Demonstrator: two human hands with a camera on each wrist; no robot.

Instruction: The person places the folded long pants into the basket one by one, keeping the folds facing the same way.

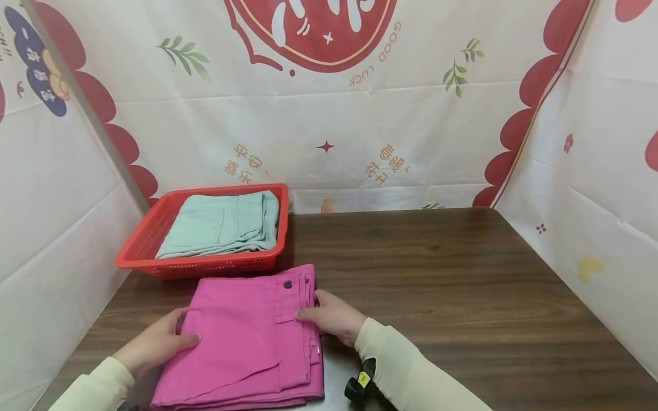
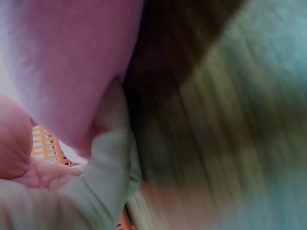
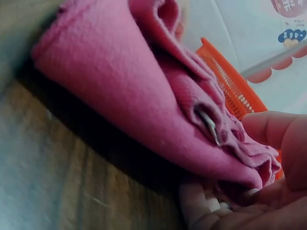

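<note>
A folded pair of bright pink pants [image 1: 236,337], with a dark button near its top right corner, is in front of the red basket in the head view. My left hand [image 1: 156,342] grips its left edge, thumb on top. On the right edge, my right hand [image 1: 334,315] pinches the layers between thumb and fingers. The right wrist view has the pink pants [image 3: 124,91] from the side, its folded layers slightly above the table, with fingers [image 3: 206,206] beneath. The left wrist view has the left hand [image 2: 105,163] curled around the pink cloth's edge.
A red plastic basket [image 1: 205,264] stands at the back left, holding a folded pale green garment [image 1: 221,222]. The brown wooden table [image 1: 437,274] stretches to the right. White printed cloth [image 1: 329,125] hangs along the back and both sides. A black wrist strap [image 1: 362,379] is on the right sleeve.
</note>
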